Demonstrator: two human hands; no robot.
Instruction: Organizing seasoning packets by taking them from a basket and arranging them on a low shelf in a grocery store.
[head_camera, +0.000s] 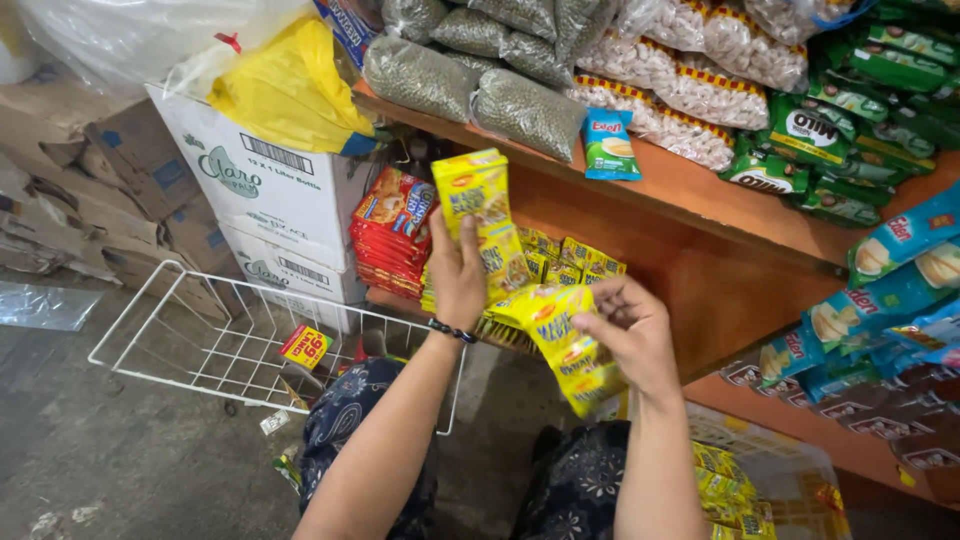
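Wooden shelves (690, 190) fill the right side of the view, with cardboard boxes (270, 190) at ten o'clock and a white wire basket (190, 330) on the concrete floor at eight o'clock. Near the centre, the left hand (458, 275) is raised upright, its fingers (440, 228) closed around a strip of yellow sachets (480, 200) that stands up toward twelve o'clock. Just beside it at four o'clock, the right hand (632, 335) has its fingers (605, 298) curled and pinching the lower yellow sachets (570, 345), which hang down in a fold. Both forearms rise from six o'clock over dark patterned clothing. Behind the hands sit stacked red packets (392, 235), with more yellow packets (570, 258) on the lower shelf.
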